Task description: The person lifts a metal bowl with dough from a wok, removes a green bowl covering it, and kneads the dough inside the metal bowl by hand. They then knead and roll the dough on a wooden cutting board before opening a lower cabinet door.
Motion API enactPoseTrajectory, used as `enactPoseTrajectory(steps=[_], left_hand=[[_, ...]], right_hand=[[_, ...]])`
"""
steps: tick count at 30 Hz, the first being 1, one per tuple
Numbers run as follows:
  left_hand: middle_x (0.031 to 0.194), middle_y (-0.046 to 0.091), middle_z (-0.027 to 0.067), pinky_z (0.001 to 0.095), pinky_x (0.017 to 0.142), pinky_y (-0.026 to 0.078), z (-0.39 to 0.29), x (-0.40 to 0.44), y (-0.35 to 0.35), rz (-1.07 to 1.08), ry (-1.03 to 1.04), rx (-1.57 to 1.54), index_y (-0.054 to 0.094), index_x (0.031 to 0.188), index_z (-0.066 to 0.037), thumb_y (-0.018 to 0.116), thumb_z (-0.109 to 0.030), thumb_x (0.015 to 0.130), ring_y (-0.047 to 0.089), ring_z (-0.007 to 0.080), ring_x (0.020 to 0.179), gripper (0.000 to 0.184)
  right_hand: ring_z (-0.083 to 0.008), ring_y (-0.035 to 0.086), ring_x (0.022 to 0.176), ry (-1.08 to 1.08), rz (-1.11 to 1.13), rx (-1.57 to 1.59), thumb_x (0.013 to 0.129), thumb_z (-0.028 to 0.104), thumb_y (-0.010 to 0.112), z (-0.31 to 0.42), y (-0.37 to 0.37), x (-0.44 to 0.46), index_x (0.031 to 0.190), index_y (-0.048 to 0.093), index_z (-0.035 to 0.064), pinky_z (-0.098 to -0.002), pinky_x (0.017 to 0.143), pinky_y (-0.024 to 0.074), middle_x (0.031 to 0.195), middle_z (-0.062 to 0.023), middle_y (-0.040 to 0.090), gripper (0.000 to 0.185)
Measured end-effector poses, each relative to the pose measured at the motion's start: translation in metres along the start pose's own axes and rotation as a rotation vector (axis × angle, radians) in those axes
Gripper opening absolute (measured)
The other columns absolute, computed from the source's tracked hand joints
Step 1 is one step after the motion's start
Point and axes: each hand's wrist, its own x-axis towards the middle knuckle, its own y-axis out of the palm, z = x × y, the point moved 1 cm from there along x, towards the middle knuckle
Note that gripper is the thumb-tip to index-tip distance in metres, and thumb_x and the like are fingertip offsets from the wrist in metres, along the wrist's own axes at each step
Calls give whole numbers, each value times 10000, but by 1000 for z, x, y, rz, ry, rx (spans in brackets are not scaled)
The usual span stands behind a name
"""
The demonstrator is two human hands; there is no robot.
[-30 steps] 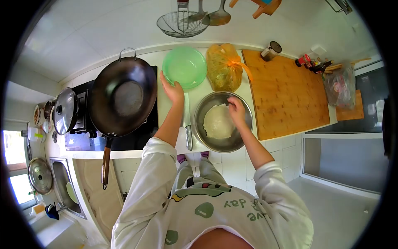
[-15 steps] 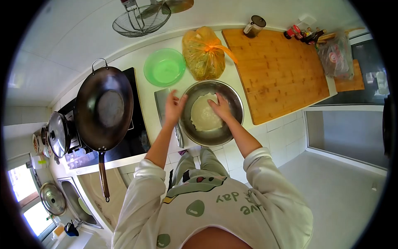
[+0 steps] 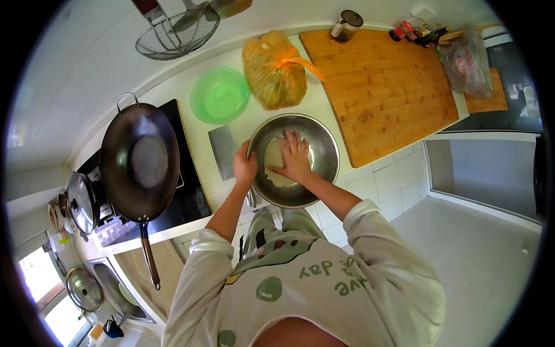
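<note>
The left hand (image 3: 245, 166) grasps the left rim of a steel bowl (image 3: 327, 159) on a white counter (image 3: 200, 141), beside a knife (image 3: 221, 153). The right hand (image 3: 297, 159), fingers spread and gripping nothing, lies over pale dough (image 3: 273, 154) inside the bowl, apparently touching it, though the palm's underside is hidden.

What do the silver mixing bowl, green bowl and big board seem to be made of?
Mixing bowl: metal, perhaps stainless steel; its silvery wall shows bright reflections. Green bowl: probably plastic, glossy and slightly see-through. Big board: wood or bamboo, smooth-looking, with warm brown flecked grain.
</note>
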Motion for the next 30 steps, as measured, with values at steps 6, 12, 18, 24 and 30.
enactPoseTrajectory(steps=[6, 12, 18, 24, 30], left_hand=[[1095, 636, 240, 421, 860, 488, -1, 17, 1, 112, -18, 30, 563, 1225, -20, 566, -63, 832, 620, 397, 1015, 396], [1058, 632, 264, 447, 823, 499, -4, 19, 0, 118, 16, 123, 532, 1260, -32, 583, -76, 827, 606, 434, 983, 437], [1022, 646, 257, 441, 830, 500, -23, 17, 0, 118, -204, 164, 563, 1237, -79, 567, -36, 790, 618, 417, 981, 449], [1080, 652, 218, 418, 884, 486, -9, 13, 1, 22, -158, 57, 596, 1211, -87, 552, -26, 754, 616, 393, 1026, 463], [1107, 647, 205, 414, 900, 485, -21, 12, 15, 16, -110, 77, 609, 1201, -93, 566, -33, 756, 616, 378, 1041, 451]], right_hand=[[-297, 470, 1157, -103, 183, 207, 654, 514, 734, -23, 42, 25, 1257, 533, 134, -508, 912, 365, 1249, -96, 512, 740], [-273, 557, 886, -153, 47, 267, 553, 424, 813, -28, 65, 55, 888, 624, 130, -446, 757, 421, 931, -57, 581, 484], [-313, 569, 835, -111, 42, 449, 551, 269, 800, -23, 61, 54, 787, 622, 98, -447, 742, 441, 820, -100, 603, 342], [-296, 556, 864, -263, 67, 533, 584, 153, 759, -46, -6, -19, 779, 630, 111, -427, 794, 423, 858, -56, 601, 237], [-275, 612, 882, -109, 573, 130, 638, 132, 682, -34, -25, -19, 754, 680, 137, -462, 806, 418, 836, -70, 652, 117]])
